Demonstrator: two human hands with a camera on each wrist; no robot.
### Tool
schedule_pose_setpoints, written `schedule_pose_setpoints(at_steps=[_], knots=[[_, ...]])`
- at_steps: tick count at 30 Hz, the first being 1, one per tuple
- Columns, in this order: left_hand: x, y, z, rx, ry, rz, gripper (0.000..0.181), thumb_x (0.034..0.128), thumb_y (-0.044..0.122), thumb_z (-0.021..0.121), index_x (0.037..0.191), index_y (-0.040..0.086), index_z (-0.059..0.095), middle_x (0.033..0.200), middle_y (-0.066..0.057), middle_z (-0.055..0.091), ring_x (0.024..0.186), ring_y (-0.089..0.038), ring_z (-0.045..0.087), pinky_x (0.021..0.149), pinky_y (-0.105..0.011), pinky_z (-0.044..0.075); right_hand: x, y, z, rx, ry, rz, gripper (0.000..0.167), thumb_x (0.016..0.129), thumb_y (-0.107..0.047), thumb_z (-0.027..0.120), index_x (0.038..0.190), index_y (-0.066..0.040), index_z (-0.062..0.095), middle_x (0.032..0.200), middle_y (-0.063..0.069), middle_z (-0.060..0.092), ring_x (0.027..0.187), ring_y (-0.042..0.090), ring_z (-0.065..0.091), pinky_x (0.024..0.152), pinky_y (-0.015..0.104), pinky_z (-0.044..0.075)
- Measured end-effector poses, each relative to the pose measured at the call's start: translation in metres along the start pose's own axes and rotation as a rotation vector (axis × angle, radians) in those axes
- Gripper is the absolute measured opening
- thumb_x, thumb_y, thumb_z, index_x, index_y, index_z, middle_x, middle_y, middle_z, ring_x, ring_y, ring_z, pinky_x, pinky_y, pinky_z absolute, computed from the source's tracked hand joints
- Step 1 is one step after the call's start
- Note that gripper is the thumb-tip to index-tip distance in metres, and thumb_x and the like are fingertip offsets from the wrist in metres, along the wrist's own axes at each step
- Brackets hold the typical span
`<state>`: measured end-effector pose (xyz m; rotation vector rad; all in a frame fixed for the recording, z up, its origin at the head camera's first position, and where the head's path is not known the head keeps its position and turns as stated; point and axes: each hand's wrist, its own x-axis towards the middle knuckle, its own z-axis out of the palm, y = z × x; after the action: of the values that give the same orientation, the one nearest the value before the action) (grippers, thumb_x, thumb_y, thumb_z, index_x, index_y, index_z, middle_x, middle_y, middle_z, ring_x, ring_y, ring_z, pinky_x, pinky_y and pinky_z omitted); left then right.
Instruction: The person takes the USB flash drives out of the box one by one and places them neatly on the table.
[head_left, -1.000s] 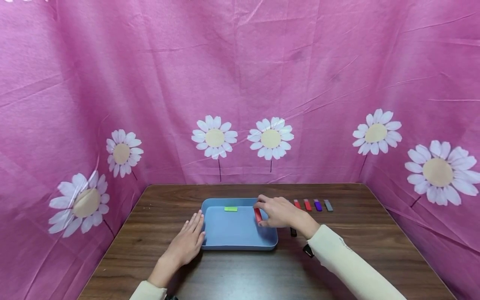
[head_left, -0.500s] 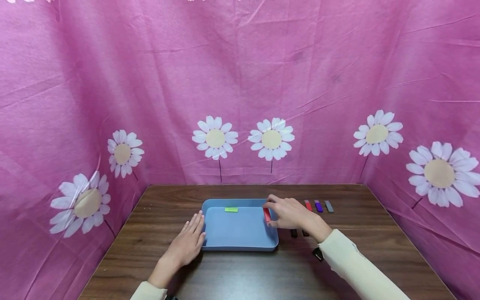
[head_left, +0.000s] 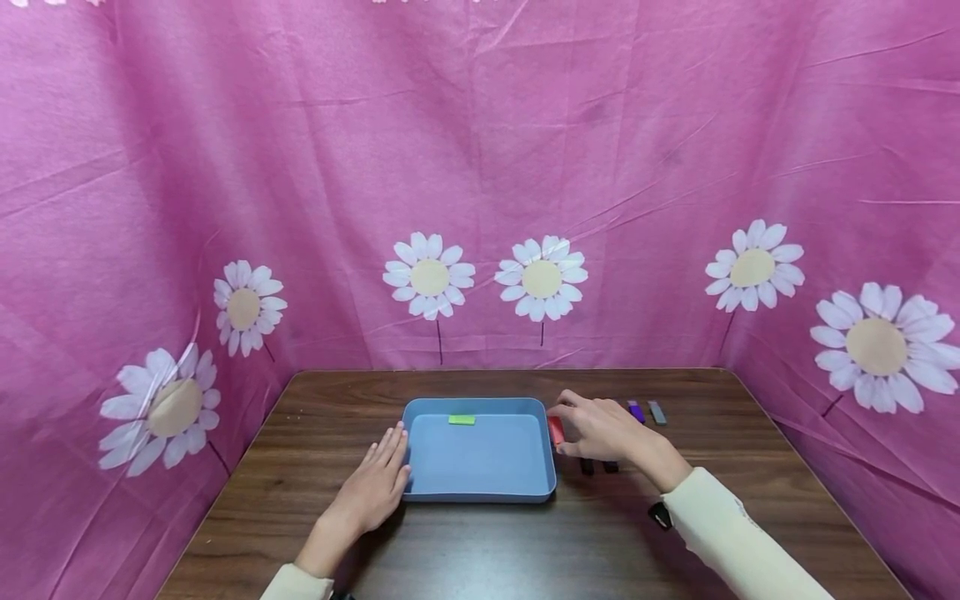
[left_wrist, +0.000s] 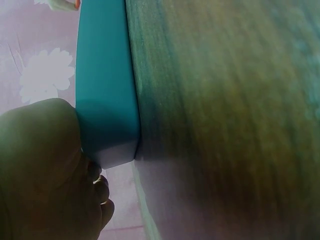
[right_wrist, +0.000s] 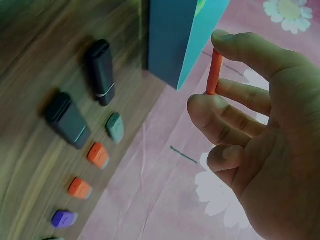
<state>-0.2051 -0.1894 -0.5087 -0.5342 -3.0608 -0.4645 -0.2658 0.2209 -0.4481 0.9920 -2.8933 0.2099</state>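
Observation:
My right hand (head_left: 600,427) pinches a thin flat red block (head_left: 556,430) between thumb and fingertips, just outside the right rim of the blue tray (head_left: 480,458). In the right wrist view, the block's narrow edge shows orange-red between the thumb and fingers, above the table. My left hand (head_left: 372,482) rests against the tray's left wall with its fingers straight. In the left wrist view, the thumb side of that hand (left_wrist: 40,155) lies along the tray corner. A bright green block (head_left: 462,420) lies inside the tray near its back wall.
Right of the tray lie small capped sticks like USB drives: a purple one (head_left: 636,412), a grey one (head_left: 657,412), two orange-red ones (right_wrist: 80,188) hidden from the head view by my hand, and two larger black ones (right_wrist: 101,72). A pink flowered cloth (head_left: 480,167) surrounds the wooden table.
My right hand has moved right with the red block, from above the tray to beyond its right rim, and now covers the red sticks. The left hand and green block have stayed put.

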Motion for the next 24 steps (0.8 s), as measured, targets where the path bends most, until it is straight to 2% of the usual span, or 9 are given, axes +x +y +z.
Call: schedule_pose_setpoints(at_steps=[5, 9, 13, 19, 24], knots=[[0.000, -0.001, 0.001, 0.001, 0.006, 0.004, 0.059, 0.1145, 0.024, 0.045, 0.163, -0.006, 0.033, 0.176, -0.021, 0.025, 0.163, -0.039, 0.026, 0.132, -0.058, 0.026, -0.009, 0.006, 0.001, -0.006, 0.024, 0.008, 0.052, 0.088, -0.038, 0.086, 0.133, -0.016, 0.074, 0.122, -0.001, 0.062, 0.055, 0.005, 0.040, 0.051, 0.023, 0.035], [0.000, -0.001, 0.002, -0.001, 0.008, 0.003, 0.059, 0.1144, 0.024, 0.045, 0.163, -0.006, 0.033, 0.176, -0.021, 0.025, 0.163, -0.039, 0.026, 0.132, -0.058, 0.027, -0.016, 0.011, 0.005, -0.028, 0.052, 0.010, 0.050, 0.086, -0.036, 0.088, 0.130, -0.017, 0.075, 0.123, 0.002, 0.064, 0.062, 0.011, 0.049, 0.055, 0.025, 0.040], [0.000, -0.001, 0.001, -0.006, 0.002, 0.001, 0.059, 0.1145, 0.024, 0.045, 0.164, -0.006, 0.032, 0.176, -0.022, 0.025, 0.164, -0.039, 0.026, 0.132, -0.059, 0.026, -0.022, 0.018, 0.007, -0.054, 0.063, 0.032, 0.052, 0.086, -0.037, 0.087, 0.130, -0.015, 0.075, 0.125, 0.003, 0.066, 0.075, 0.015, 0.059, 0.062, 0.031, 0.047], [0.000, -0.001, 0.000, -0.007, 0.002, 0.001, 0.059, 0.1144, 0.023, 0.045, 0.163, -0.007, 0.033, 0.175, -0.022, 0.025, 0.164, -0.039, 0.026, 0.132, -0.059, 0.027, -0.031, 0.027, 0.008, -0.059, 0.071, 0.056, 0.052, 0.086, -0.037, 0.087, 0.131, -0.013, 0.074, 0.122, 0.003, 0.065, 0.076, 0.006, 0.054, 0.067, 0.034, 0.050], [0.000, -0.002, 0.003, -0.007, 0.012, 0.007, 0.059, 0.1142, 0.024, 0.046, 0.163, -0.007, 0.033, 0.175, -0.022, 0.026, 0.163, -0.039, 0.026, 0.132, -0.058, 0.027, -0.040, 0.032, 0.007, -0.044, 0.073, 0.077, 0.050, 0.085, -0.035, 0.087, 0.129, -0.013, 0.075, 0.127, 0.005, 0.066, 0.073, 0.008, 0.056, 0.065, 0.031, 0.049]])
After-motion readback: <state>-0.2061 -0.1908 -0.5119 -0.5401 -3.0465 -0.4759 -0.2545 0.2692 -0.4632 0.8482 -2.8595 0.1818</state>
